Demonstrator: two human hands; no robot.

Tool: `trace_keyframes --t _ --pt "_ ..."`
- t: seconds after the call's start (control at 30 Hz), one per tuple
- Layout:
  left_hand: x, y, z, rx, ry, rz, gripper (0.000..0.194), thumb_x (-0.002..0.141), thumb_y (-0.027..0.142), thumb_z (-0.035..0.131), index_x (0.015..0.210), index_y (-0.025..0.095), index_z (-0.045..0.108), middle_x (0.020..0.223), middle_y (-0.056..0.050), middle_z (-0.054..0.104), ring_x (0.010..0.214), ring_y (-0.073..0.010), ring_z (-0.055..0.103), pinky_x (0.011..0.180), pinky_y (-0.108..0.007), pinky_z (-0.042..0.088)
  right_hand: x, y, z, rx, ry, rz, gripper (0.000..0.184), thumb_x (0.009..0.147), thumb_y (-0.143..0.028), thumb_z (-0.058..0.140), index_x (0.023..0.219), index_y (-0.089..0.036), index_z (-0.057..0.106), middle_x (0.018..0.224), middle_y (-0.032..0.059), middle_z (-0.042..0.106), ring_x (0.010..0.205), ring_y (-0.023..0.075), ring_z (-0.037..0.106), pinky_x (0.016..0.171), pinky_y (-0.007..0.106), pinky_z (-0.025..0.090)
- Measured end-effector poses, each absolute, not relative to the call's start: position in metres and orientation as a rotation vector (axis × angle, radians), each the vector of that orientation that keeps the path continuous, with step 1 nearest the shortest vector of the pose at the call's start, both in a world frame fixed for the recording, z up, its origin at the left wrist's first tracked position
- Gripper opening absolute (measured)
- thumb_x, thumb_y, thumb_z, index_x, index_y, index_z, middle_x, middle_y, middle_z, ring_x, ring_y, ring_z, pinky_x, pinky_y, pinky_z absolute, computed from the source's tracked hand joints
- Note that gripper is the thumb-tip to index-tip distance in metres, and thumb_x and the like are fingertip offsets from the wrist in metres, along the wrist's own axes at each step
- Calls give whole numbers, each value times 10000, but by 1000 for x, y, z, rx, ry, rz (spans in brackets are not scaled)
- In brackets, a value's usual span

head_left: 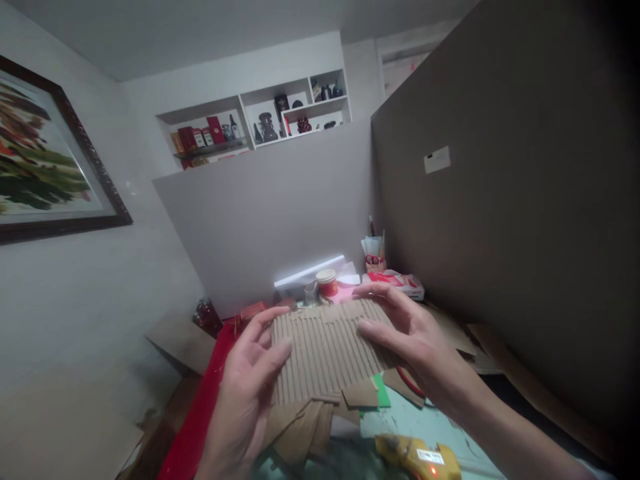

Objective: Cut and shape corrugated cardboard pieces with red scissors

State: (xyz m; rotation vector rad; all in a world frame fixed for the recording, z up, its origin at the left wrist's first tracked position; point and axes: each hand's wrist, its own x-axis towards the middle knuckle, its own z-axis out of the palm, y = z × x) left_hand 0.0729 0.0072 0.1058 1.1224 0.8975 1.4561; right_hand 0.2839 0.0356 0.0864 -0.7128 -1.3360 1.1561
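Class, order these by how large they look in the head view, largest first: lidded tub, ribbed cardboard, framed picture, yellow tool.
1. Framed picture, even cut off
2. Ribbed cardboard
3. Yellow tool
4. Lidded tub

A painting in a dark brown frame (95, 157) hangs on the white wall (145, 133) at the left. Farther back, a white built-in shelf (241, 113) holds red boxes (215, 130), dark bottles (234, 127) and a dark, ornate vase (267, 127). Below it stands a plain grey panel (275, 213), meeting a darker grey panel (480, 233) that bears a small white label (437, 160). In front of their corner, a round holder (376, 266) contains red-handled scissors (372, 259), beside a red-and-white plastic packet (405, 285).
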Motion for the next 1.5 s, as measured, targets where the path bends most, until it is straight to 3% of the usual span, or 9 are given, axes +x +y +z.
trace_keyframes --t 0.1,0.3,0.43,0.5,0.63,0.77,1.1,1.33,1.5 --pt "74 5 107 1146 909 1466 426 839 261 752 1233 204 601 1152 -84 706 822 -155 694 668 -215 555 287 37 89 -741 -1421 1180 340 819 -384 750 1092 -258 593 1218 51 629 1104 238 601 840 312 488" --pt "74 9 102 1102 899 1524 465 821 253 771 1248 208 592 1142 -79 718 946 -173 700 735 -199 542 284 49 76 -811 -1666 937 211 890 -382 652 993 -217 573 948 63 695 900 257 691 740 370 553" --pt "77 11 96 1128 927 1437 347 825 270 773 1130 170 642 1031 -82 751 912 -198 720 688 -218 547 281 51 72 -838 -1633 557 208 888 -274 644 1078 -199 604 1179 127 642 1148 314 586 994 513 435" --pt "83 10 94 1123 943 1426 279 827 272 770 1061 170 659 979 -76 760 917 -211 728 728 -247 558 279 47 73 -798 -1637 365 191 907 -220 626 1097 -198 620 1210 124 629 1201 300 535 1053 509 375" --pt "94 9 88 1165 974 1456 287 797 266 800 1036 170 674 990 -75 769 979 -226 725 847 -289 549 273 34 75 -649 -1776 -32 225 962 -88 568 1164 -183 593 1077 90 676 1011 234 581 881 403 475" --pt "102 8 81 1236 1019 1454 381 775 300 825 1093 184 650 1045 -81 776 998 -228 725 833 -272 541 268 29 73 -614 -1826 -210 238 953 -21 551 1137 -170 576 1005 79 714 875 219 569 779 381 471" --pt "111 2 79 1235 1094 1517 391 730 292 847 1077 171 711 998 -79 800 939 -212 752 783 -227 581 268 29 69 -585 -1892 -279 166 985 -23 461 1067 -91 589 828 96 635 777 206 502 752 379 421" --pt "119 -2 76 1271 1161 1603 309 698 198 827 994 211 742 966 -36 805 855 -178 760 756 -209 580 259 23 67 -625 -1888 -241 271 952 24 394 808 -169 520 734 34 507 724 184 422 720 356 377" --pt "121 -5 76 1262 1185 1540 312 713 226 819 1015 227 740 1022 -32 804 833 -183 765 721 -216 591 261 28 67 -691 -1788 -116 217 894 -16 441 789 -205 470 753 27 521 700 177 460 632 303 402"
